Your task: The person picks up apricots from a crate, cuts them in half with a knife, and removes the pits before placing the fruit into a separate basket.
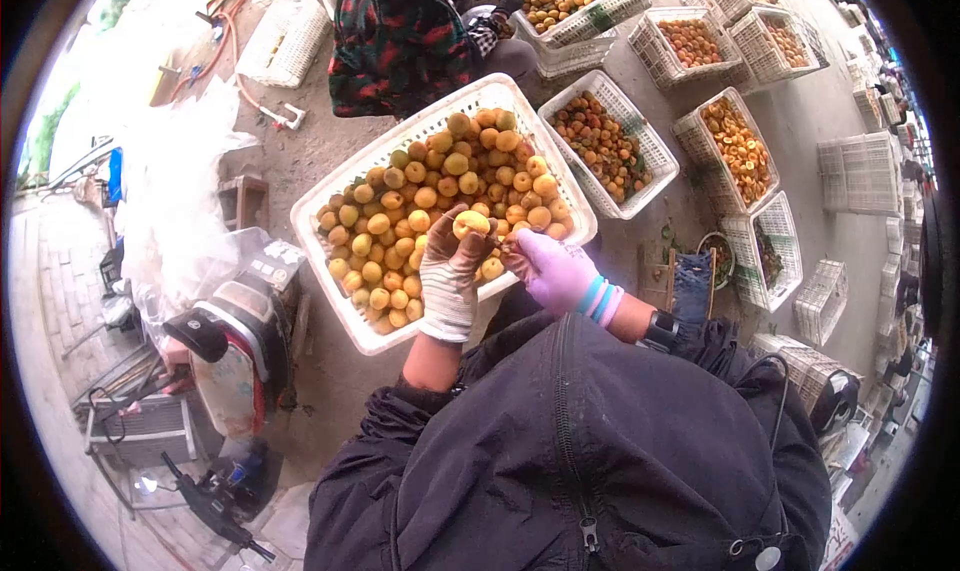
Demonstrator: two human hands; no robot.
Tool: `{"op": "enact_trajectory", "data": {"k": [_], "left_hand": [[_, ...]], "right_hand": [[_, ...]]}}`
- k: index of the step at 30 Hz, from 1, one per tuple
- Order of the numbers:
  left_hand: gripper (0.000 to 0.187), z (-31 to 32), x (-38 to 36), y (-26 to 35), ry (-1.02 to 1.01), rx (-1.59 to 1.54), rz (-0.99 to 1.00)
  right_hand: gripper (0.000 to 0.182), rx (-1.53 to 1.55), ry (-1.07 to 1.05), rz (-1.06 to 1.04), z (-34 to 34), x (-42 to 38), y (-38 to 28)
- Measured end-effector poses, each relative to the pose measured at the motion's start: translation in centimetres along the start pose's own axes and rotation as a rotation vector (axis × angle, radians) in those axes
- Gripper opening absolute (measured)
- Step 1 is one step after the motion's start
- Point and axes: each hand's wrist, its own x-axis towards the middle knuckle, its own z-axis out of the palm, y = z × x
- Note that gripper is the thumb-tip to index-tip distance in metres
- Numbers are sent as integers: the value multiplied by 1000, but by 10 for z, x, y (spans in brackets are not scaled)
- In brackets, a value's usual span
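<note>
A white plastic crate (345, 319) full of yellow-orange fruit stands in front of me. Over its near side, my left hand (452, 271), in a white glove with brown fingers, is closed around a yellow fruit (471, 224). My right hand (550, 271), in a purple glove, is just right of that fruit with its fingers pinched together, over the crate's near right edge. Whatever lies between those right fingertips is too small to make out.
A person (400, 46) in a patterned jacket sits beyond the crate. More fruit crates (640, 196) stand to the right, one holding cut fruit (738, 151). A scooter (235, 361) and plastic sheeting (180, 201) are at the left.
</note>
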Motion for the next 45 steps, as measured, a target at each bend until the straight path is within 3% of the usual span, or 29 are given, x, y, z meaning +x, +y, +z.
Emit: {"op": "enact_trajectory", "data": {"k": [8, 10, 16, 19, 22, 31, 34, 37, 40, 42, 45], "left_hand": [[42, 1, -6, -4, -56, 256, 120], [38, -2, -6, -10, -52, 150, 24], [48, -2, 0, -6, -122, -206, -158], [53, 0, 1, -13, -106, 220, 40], [54, -10, 5, -19, -116, 299, 104], [51, -6, -2, -16, -52, 54, 16], [52, -3, -3, -26, -96, 310, 124], [51, -3, -4, -25, -78, 327, 102], [54, 1, -4, -20, -57, 62, -56], [58, 3, -3, -12, 89, -253, -132], [61, -13, 3, -7, 120, -302, -110]], "right_hand": [[14, -52, -27, -12, 6, -4, 16], [15, -57, -28, -23, 8, -3, 19], [16, -107, -72, 11, 7, -3, 14], [17, -85, -60, 95, -1, -4, 4], [18, -80, -88, 114, -1, -2, 2], [17, -113, -86, 45, 8, 0, -1], [16, -113, -80, 60, 4, -1, -1], [16, -113, -65, 39, 7, -1, 0], [17, -154, -71, 14, 11, 0, 5], [18, -184, -90, 16, 9, -2, 8], [20, -199, -196, 66, 4, -9, 12]]}}
